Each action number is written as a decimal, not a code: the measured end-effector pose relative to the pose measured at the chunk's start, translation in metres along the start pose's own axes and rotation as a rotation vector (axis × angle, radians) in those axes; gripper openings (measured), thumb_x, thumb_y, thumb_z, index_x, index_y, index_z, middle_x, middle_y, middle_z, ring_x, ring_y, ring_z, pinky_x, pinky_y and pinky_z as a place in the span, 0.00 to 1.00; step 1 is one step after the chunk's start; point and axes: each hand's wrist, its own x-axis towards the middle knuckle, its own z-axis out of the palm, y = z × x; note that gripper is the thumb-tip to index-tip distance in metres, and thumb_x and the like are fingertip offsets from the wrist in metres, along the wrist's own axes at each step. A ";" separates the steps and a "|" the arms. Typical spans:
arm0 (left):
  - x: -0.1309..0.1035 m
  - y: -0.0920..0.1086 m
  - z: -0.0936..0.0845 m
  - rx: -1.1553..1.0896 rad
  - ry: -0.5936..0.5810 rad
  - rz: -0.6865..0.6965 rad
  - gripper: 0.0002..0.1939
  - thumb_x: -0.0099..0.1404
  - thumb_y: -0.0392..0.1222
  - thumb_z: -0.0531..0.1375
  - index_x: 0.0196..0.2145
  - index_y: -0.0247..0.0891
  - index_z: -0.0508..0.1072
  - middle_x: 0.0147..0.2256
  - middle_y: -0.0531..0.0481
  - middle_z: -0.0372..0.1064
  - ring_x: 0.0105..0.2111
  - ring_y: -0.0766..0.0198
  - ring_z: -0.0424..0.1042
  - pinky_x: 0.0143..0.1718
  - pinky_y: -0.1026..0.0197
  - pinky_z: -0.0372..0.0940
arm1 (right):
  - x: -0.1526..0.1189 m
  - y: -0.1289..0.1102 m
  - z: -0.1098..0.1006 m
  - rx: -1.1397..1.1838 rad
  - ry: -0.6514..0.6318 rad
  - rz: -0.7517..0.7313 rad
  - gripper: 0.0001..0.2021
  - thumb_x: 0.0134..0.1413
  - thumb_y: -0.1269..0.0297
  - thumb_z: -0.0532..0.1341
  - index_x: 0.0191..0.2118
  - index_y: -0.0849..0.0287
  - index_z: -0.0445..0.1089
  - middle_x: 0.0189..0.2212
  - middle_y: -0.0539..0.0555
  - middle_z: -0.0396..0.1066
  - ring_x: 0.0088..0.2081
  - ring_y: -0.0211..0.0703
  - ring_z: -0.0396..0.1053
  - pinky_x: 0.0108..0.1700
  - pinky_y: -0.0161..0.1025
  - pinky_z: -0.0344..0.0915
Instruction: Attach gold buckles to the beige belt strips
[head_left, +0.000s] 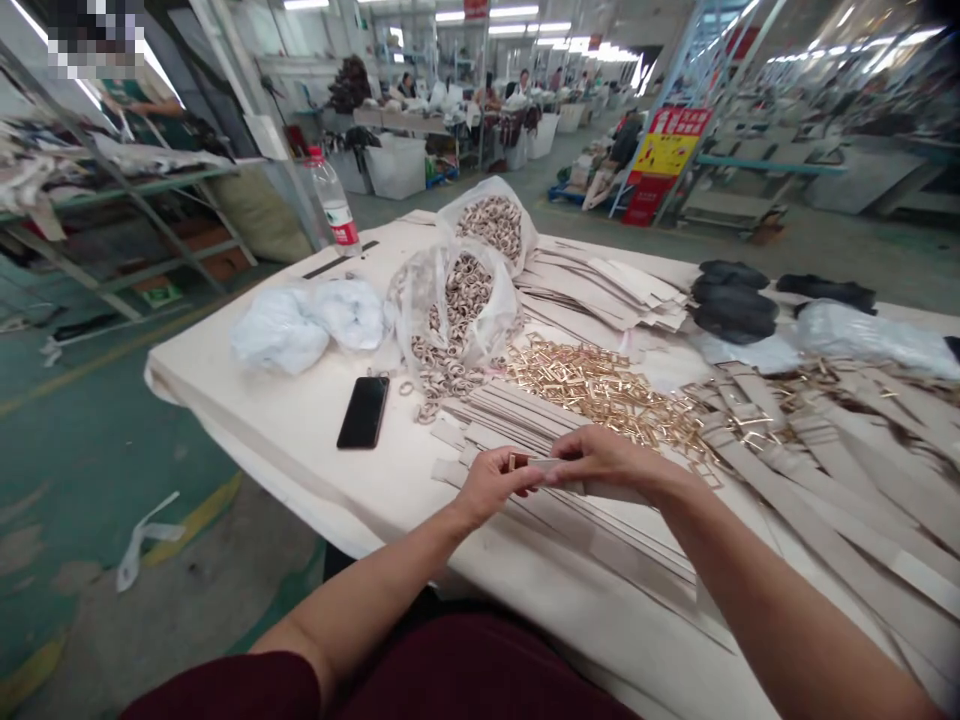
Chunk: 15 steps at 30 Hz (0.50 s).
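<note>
My left hand [489,488] pinches a small gold rectangular buckle [514,462] between thumb and fingers. Close to its right, my right hand [596,462] is closed on a beige strap [546,464], whose end reaches the buckle. Whether the strap passes through the buckle is too small to tell. Beneath both hands lie several long beige straps [600,530] in a stack. Just beyond them spreads a heap of gold rectangular buckles [592,385].
Clear plastic bags of small beige loops [469,285] stand at the table's middle and back. A phone [363,412], a water bottle [334,205] and white plastic bundles [281,325] are on the left. Buckled straps [840,450] and dark bundles [731,300] lie right.
</note>
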 end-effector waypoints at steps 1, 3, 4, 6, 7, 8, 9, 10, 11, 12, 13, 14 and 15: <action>0.007 -0.010 -0.009 0.014 0.046 -0.013 0.20 0.47 0.51 0.67 0.32 0.31 0.72 0.22 0.54 0.66 0.22 0.69 0.66 0.26 0.65 0.64 | 0.015 0.004 0.003 -0.077 0.035 0.019 0.15 0.44 0.52 0.64 0.26 0.62 0.73 0.19 0.48 0.65 0.23 0.33 0.59 0.24 0.32 0.51; 0.017 -0.033 -0.024 0.045 0.120 -0.046 0.20 0.49 0.52 0.65 0.31 0.33 0.70 0.21 0.56 0.64 0.21 0.70 0.65 0.24 0.66 0.62 | 0.043 0.012 0.012 -0.258 0.157 0.045 0.11 0.44 0.56 0.64 0.28 0.60 0.75 0.22 0.50 0.70 0.25 0.36 0.63 0.28 0.33 0.54; 0.021 -0.043 -0.030 0.073 0.140 -0.046 0.19 0.50 0.52 0.65 0.31 0.33 0.70 0.21 0.57 0.63 0.20 0.70 0.65 0.23 0.66 0.61 | 0.056 0.013 0.018 -0.330 0.236 0.035 0.10 0.46 0.57 0.63 0.30 0.59 0.76 0.25 0.51 0.71 0.27 0.37 0.65 0.30 0.33 0.56; 0.024 -0.059 -0.036 0.164 0.147 -0.003 0.16 0.52 0.50 0.63 0.31 0.34 0.70 0.20 0.57 0.63 0.20 0.70 0.63 0.22 0.67 0.59 | 0.082 0.010 0.028 -0.410 0.365 -0.039 0.09 0.49 0.59 0.61 0.35 0.56 0.76 0.30 0.51 0.74 0.31 0.38 0.67 0.34 0.34 0.58; 0.024 -0.064 -0.037 0.208 0.145 0.031 0.14 0.53 0.49 0.62 0.31 0.35 0.70 0.21 0.57 0.63 0.20 0.70 0.63 0.22 0.67 0.59 | 0.095 0.005 0.033 -0.425 0.403 -0.090 0.09 0.51 0.60 0.60 0.36 0.55 0.76 0.33 0.51 0.74 0.34 0.38 0.68 0.36 0.33 0.59; 0.023 -0.068 -0.038 0.242 0.143 0.062 0.13 0.54 0.48 0.62 0.31 0.35 0.71 0.21 0.57 0.63 0.20 0.70 0.63 0.22 0.67 0.58 | 0.109 -0.001 0.037 -0.440 0.420 -0.128 0.09 0.52 0.61 0.59 0.37 0.55 0.75 0.35 0.51 0.75 0.36 0.39 0.69 0.38 0.33 0.60; 0.023 -0.070 -0.038 0.265 0.142 0.084 0.13 0.54 0.48 0.61 0.31 0.35 0.71 0.21 0.57 0.63 0.21 0.70 0.63 0.23 0.66 0.58 | 0.122 -0.008 0.041 -0.464 0.423 -0.147 0.09 0.53 0.62 0.58 0.36 0.54 0.75 0.36 0.51 0.75 0.37 0.39 0.69 0.39 0.33 0.60; 0.022 -0.071 -0.037 0.273 0.143 0.093 0.12 0.55 0.47 0.61 0.31 0.35 0.71 0.20 0.56 0.63 0.21 0.69 0.63 0.23 0.66 0.58 | 0.136 -0.015 0.046 -0.494 0.418 -0.149 0.09 0.53 0.63 0.58 0.36 0.54 0.76 0.36 0.51 0.75 0.38 0.39 0.69 0.40 0.33 0.60; 0.022 -0.071 -0.037 0.269 0.146 0.096 0.12 0.55 0.47 0.61 0.31 0.34 0.71 0.20 0.56 0.63 0.21 0.69 0.63 0.24 0.66 0.58 | 0.150 -0.022 0.052 -0.521 0.413 -0.140 0.09 0.53 0.63 0.57 0.35 0.54 0.76 0.36 0.51 0.75 0.39 0.40 0.69 0.41 0.33 0.60; 0.022 -0.071 -0.038 0.257 0.147 0.094 0.11 0.54 0.46 0.61 0.30 0.34 0.71 0.20 0.56 0.63 0.22 0.68 0.63 0.24 0.65 0.59 | 0.164 -0.028 0.058 -0.539 0.406 -0.130 0.09 0.54 0.63 0.57 0.35 0.54 0.76 0.36 0.51 0.75 0.39 0.40 0.70 0.41 0.33 0.60; 0.022 -0.071 -0.038 0.237 0.146 0.088 0.11 0.53 0.46 0.62 0.28 0.34 0.71 0.20 0.55 0.63 0.22 0.68 0.63 0.25 0.65 0.60 | 0.177 -0.034 0.066 -0.549 0.402 -0.121 0.10 0.54 0.63 0.57 0.34 0.54 0.76 0.36 0.52 0.75 0.40 0.40 0.70 0.41 0.33 0.60; 0.023 -0.071 -0.038 0.202 0.150 0.080 0.11 0.52 0.45 0.63 0.27 0.34 0.71 0.19 0.55 0.64 0.23 0.66 0.64 0.27 0.63 0.61 | 0.189 -0.040 0.074 -0.551 0.402 -0.116 0.10 0.55 0.62 0.56 0.35 0.54 0.76 0.36 0.52 0.75 0.40 0.41 0.70 0.42 0.33 0.61; 0.023 -0.071 -0.037 0.163 0.158 0.072 0.11 0.50 0.45 0.64 0.26 0.34 0.71 0.20 0.54 0.65 0.25 0.64 0.66 0.28 0.62 0.63 | 0.201 -0.044 0.082 -0.550 0.405 -0.110 0.11 0.55 0.61 0.56 0.35 0.54 0.76 0.36 0.53 0.75 0.40 0.41 0.70 0.42 0.34 0.61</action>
